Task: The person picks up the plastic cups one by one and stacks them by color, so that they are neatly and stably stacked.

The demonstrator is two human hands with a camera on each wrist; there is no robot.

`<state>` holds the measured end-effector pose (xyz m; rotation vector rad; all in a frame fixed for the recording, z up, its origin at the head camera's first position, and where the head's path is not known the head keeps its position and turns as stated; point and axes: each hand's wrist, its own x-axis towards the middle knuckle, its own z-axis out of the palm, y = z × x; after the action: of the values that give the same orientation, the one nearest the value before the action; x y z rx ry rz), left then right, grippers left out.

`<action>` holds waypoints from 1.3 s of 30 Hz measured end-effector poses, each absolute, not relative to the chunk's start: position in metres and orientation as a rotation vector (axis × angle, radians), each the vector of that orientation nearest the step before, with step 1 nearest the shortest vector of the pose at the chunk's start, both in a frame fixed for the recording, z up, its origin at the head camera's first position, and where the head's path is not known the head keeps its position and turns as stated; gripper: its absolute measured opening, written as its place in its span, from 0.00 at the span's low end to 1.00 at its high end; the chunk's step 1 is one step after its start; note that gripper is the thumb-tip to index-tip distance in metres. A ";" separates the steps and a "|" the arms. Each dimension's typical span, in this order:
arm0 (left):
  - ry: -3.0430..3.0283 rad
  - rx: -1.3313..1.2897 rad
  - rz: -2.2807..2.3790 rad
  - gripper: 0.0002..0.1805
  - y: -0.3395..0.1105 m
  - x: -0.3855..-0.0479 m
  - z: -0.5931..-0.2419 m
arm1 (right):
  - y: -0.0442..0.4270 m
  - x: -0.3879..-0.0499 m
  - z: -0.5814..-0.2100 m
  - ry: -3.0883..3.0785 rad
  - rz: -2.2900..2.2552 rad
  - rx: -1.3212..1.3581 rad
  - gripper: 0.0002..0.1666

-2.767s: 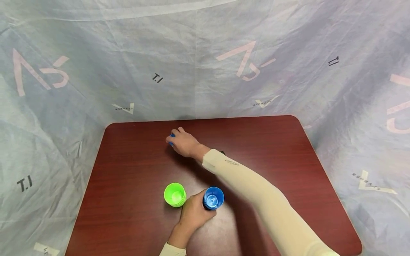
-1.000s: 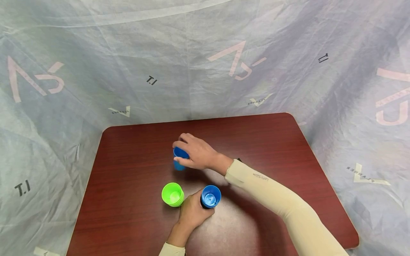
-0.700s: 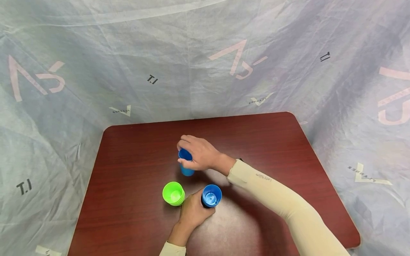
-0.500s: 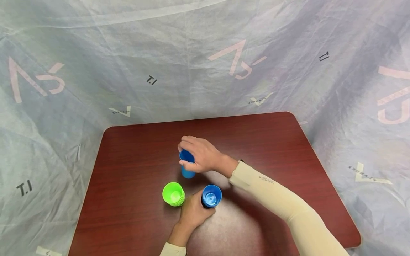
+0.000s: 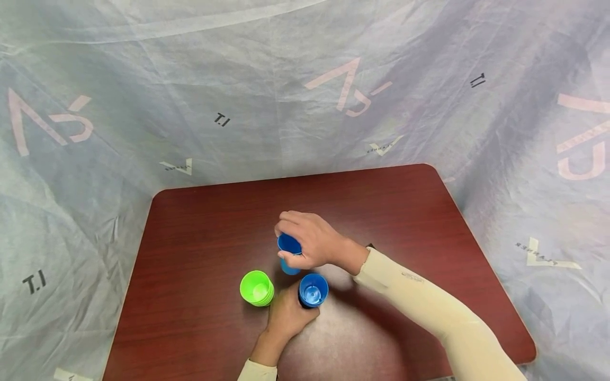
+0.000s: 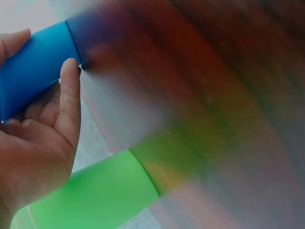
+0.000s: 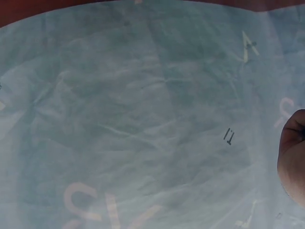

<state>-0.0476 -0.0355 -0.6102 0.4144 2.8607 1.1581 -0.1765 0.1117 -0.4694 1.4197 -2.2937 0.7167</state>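
Observation:
My left hand [image 5: 289,313] grips an upright blue cup [image 5: 313,290], or a stack of them, on the table. In the left wrist view its fingers curl round the blue cup [image 6: 40,59], with a green cup [image 6: 95,193] just beside the hand. From above, the green stack of cups [image 5: 257,289] stands left of that hand, mouth up. My right hand [image 5: 314,241] holds another blue cup [image 5: 290,244] by its upper side, above and behind the left hand's cup. Only an edge of the right hand [image 7: 293,160] shows in the right wrist view, without its cup.
The brown-red table [image 5: 200,233] has rounded corners. Grey printed cloth [image 5: 267,106] hangs behind it and along both sides. A small dark thing [image 5: 370,246] shows at the right wrist, partly hidden by the sleeve.
My right hand has brought its blue cup from the table's far side toward me and rightward, close to the left hand's cup. The left hand and green stack have stayed put.

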 end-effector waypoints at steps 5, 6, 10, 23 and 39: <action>2.853 0.354 1.125 0.24 -0.035 -0.045 -0.608 | 0.120 -0.168 -0.473 -2.281 0.733 1.413 0.22; 2.855 0.349 1.122 0.24 -0.035 -0.045 -0.608 | 0.122 -0.167 -0.474 -2.279 0.733 1.408 0.22; 2.861 0.344 1.125 0.22 -0.035 -0.045 -0.606 | 0.128 -0.160 -0.475 -2.266 0.726 1.402 0.22; 2.865 0.358 1.127 0.22 -0.037 -0.048 -0.609 | 0.139 -0.140 -0.482 -2.194 0.685 1.426 0.23; 2.873 0.422 1.143 0.21 -0.036 -0.047 -0.612 | 0.145 -0.121 -0.486 -2.083 0.642 1.496 0.25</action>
<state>-0.0465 -0.0359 -0.6116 0.4217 2.8728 1.1427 -0.1206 0.1449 -0.4863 1.4958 -2.0830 0.6418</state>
